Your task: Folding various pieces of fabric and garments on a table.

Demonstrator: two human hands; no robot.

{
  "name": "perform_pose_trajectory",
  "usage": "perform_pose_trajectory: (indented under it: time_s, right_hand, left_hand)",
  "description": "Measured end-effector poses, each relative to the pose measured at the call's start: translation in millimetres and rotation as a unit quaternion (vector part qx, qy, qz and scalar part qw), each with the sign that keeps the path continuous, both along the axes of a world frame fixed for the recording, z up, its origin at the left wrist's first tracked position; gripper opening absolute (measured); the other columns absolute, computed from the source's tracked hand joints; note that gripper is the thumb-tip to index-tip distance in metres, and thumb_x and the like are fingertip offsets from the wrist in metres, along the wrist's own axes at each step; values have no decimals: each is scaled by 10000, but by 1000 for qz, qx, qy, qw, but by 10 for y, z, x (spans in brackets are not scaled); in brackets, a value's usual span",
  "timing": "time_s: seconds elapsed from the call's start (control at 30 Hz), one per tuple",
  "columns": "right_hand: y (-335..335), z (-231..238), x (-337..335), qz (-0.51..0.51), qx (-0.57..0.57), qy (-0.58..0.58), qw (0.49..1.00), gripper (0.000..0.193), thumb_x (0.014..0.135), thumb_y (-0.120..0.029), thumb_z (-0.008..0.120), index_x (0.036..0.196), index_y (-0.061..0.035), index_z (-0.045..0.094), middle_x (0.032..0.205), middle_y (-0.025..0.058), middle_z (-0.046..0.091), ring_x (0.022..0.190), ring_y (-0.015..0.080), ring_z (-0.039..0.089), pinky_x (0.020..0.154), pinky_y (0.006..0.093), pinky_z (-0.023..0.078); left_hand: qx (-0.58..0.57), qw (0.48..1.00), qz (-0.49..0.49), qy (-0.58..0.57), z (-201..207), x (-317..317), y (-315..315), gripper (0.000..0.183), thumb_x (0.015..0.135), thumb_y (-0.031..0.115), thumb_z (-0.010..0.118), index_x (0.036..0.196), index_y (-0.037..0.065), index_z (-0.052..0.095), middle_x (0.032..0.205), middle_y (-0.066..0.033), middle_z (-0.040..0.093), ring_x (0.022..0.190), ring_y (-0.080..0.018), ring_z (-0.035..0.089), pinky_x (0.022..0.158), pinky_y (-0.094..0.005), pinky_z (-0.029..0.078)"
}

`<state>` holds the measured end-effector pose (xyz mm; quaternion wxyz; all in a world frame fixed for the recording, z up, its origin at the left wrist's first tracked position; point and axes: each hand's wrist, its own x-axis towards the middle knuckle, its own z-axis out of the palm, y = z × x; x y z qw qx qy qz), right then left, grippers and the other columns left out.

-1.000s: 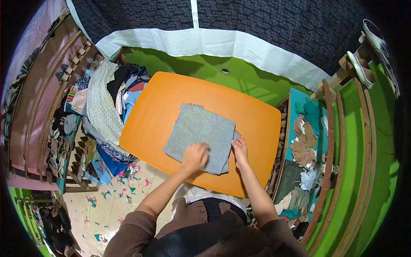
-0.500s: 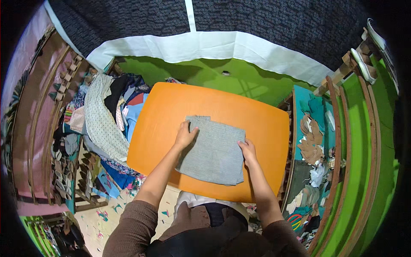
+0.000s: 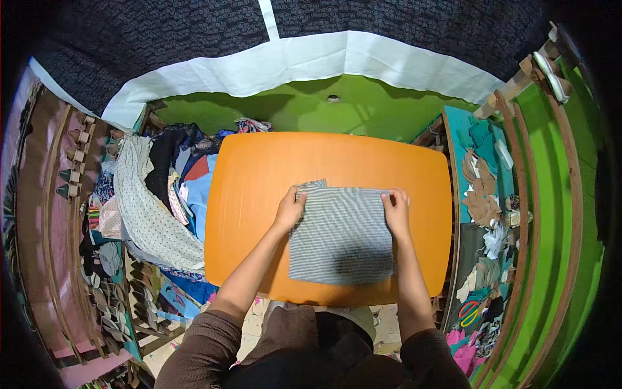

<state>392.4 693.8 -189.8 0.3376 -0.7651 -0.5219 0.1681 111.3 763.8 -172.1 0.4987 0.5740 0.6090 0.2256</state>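
Observation:
A grey, finely checked or striped piece of cloth lies folded on the orange table, its edges roughly square with the tabletop. At its upper left corner my left hand pinches the edge, where a small flap sticks out above the fold. My right hand is closed on the upper right corner, thumb on top. A dark shadow falls across the lower middle of the cloth.
On the left, a heap of clothes and fabric rises against the table's edge. To the right, a shelf holds brown fabric scraps and a red and yellow looped thing. Wooden racks flank both sides; a green wall stands behind.
The cloth has turned to lie straighter with the table. My right hand has moved up from its right side to the upper right corner. The whole view has shifted slightly.

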Motion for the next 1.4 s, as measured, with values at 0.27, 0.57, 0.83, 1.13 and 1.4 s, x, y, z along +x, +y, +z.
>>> perform_pose_trajectory:
  time_s: [0.27,0.57,0.83,1.13,1.4]
  right_hand:
    - [377,226,-233,29,-2,272,962,222,909,-170,477,1036,11,503,805,76,585,746,141,537,725,259,427]
    - [-293,145,-444,-94,-133,23,986,430,866,-233,497,1196,36,436,1182,223,469,1066,376,462,920,407,372]
    - [-548,15,-338,-88,-150,328,929,484,816,-255,587,1166,57,466,1070,245,553,990,344,541,882,375,413]
    - [-1268,85,-303,13,-207,141,968,390,818,-187,591,1094,73,500,904,148,589,780,224,556,733,335,448]
    - [-1141,-131,-113,19,-231,407,883,419,817,-139,564,1180,40,459,1026,137,583,925,241,555,836,332,423]
  left_hand:
    - [-59,992,37,-103,-205,-187,181,301,927,272,419,1019,-13,448,975,-176,547,900,-252,528,806,-366,420]
    - [-57,994,93,-17,-132,-200,-393,510,867,243,531,1187,-128,387,1046,-231,533,1005,-307,511,891,-363,396]
    - [-155,952,160,-209,-51,25,-436,299,883,117,468,1110,-73,425,1032,-187,552,966,-237,529,832,-330,434]
    - [-149,988,-17,-44,25,-306,-1071,494,843,135,559,1245,-65,352,1119,-171,545,959,-267,559,846,-350,447]
    - [-177,971,111,-118,6,-423,-859,368,842,10,474,1196,-46,389,1016,-143,555,934,-209,541,823,-323,446]
